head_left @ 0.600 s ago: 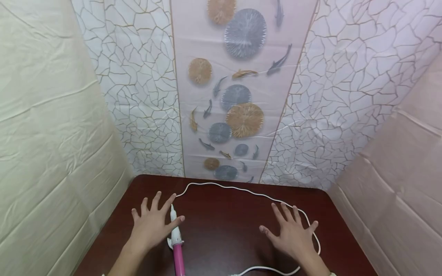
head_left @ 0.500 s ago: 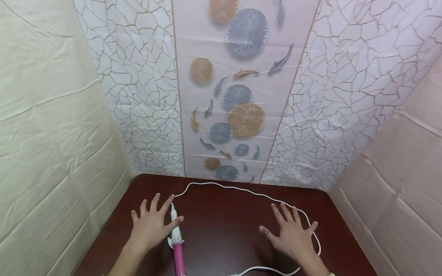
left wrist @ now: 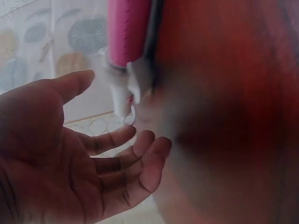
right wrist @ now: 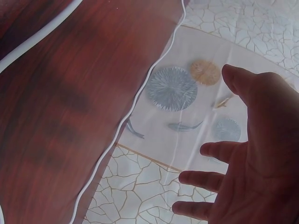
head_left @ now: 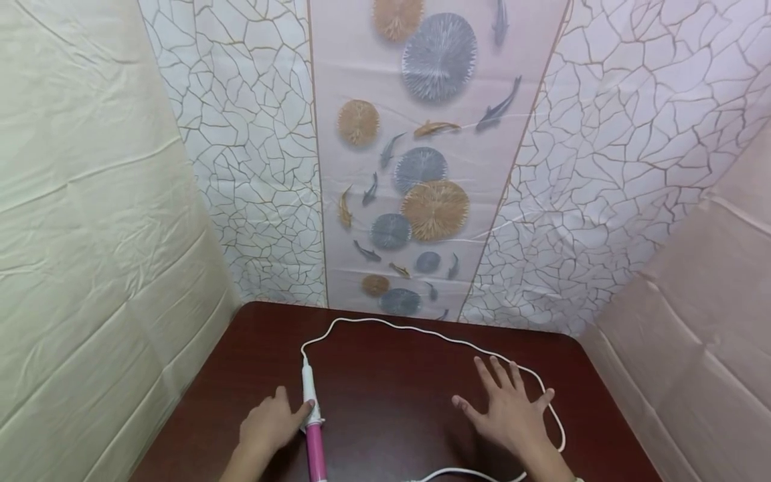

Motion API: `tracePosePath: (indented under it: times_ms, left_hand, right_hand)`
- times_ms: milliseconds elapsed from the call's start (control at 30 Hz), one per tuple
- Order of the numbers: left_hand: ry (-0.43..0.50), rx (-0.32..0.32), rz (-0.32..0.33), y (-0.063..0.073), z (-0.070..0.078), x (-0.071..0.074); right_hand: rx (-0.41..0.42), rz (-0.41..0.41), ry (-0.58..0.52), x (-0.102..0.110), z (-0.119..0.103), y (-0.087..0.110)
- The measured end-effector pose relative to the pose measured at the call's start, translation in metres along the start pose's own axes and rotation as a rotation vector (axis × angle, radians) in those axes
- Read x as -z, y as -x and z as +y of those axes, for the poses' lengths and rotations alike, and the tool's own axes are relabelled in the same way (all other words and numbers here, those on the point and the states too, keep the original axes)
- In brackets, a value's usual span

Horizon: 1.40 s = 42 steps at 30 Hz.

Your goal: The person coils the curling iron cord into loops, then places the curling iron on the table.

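Note:
A curling iron (head_left: 316,452) with a pink barrel and white handle lies at the left front of the table, its barrel running off the bottom of the head view. My left hand (head_left: 268,422) is just left of the handle, thumb overlapping it in that view. The left wrist view shows those fingers (left wrist: 126,182) loosely bent beside the curling iron, not wrapped round it. Over the table's right side, my right hand (head_left: 512,415) is spread with nothing in it. Its fingers (right wrist: 201,179) are apart in the right wrist view.
From the handle a white cord (head_left: 415,328) loops along the back of the dark red table (head_left: 385,395), passes by my right hand and returns to the front. Patterned cloth (head_left: 265,174) stands behind, with cream cloth (head_left: 90,234) at both sides.
My left hand has come down and back toward the curling iron's handle, its fingers going from spread to bent. The right hand keeps its place. The head view has shifted slightly.

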<state>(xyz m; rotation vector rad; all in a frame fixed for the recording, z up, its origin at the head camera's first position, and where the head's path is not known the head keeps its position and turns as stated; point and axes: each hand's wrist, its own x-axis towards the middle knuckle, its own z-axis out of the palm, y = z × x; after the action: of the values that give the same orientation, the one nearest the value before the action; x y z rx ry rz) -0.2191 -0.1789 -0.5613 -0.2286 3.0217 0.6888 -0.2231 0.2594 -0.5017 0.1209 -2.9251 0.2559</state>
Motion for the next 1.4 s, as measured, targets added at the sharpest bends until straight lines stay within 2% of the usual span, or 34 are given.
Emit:
tracePosePath:
  times_ms: [100, 200, 300, 567, 767, 900, 1000, 1067, 1233, 1333, 1400]
  left_hand:
    - [-0.002, 0.026, -0.032, 0.001, 0.000, -0.006]
    - [0.001, 0.025, -0.047, 0.000, 0.002, -0.010]
    - [0.011, 0.013, -0.045, 0.001, 0.006, -0.013]
    - [0.060, 0.056, -0.048, 0.002, 0.016, -0.023]
    - [0.175, 0.105, -0.024, 0.000, 0.015, -0.026]
    - [0.215, 0.093, -0.012, 0.000, 0.011, -0.025]
    - [0.285, 0.092, -0.015, 0.000, 0.005, -0.024]
    - [0.379, 0.108, -0.030, -0.001, 0.001, -0.023]
    - [0.631, 0.092, -0.096, 0.000, -0.007, -0.021]
    - [0.685, 0.049, -0.139, 0.003, -0.009, -0.021]
    - [0.686, 0.011, -0.152, 0.004, -0.010, -0.022]
  right_hand:
    - [-0.002, -0.010, -0.007, -0.001, -0.001, 0.000]
    - [-0.006, -0.021, -0.011, -0.003, -0.001, 0.000]
    - [-0.011, -0.036, -0.010, -0.005, -0.002, 0.000]
    - [-0.016, -0.069, -0.016, -0.006, -0.006, -0.002]
    - [-0.019, -0.088, -0.026, -0.006, -0.012, -0.002]
    - [-0.017, -0.098, -0.030, -0.006, -0.015, -0.003]
    - [-0.013, -0.098, -0.033, -0.006, -0.017, -0.003]
    - [-0.008, -0.096, -0.031, -0.005, -0.019, -0.004]
    - [-0.002, -0.096, -0.027, -0.003, -0.024, -0.004]
    - [-0.002, -0.103, -0.028, -0.004, -0.029, -0.004]
    - [0.002, -0.106, -0.033, -0.004, -0.033, -0.004]
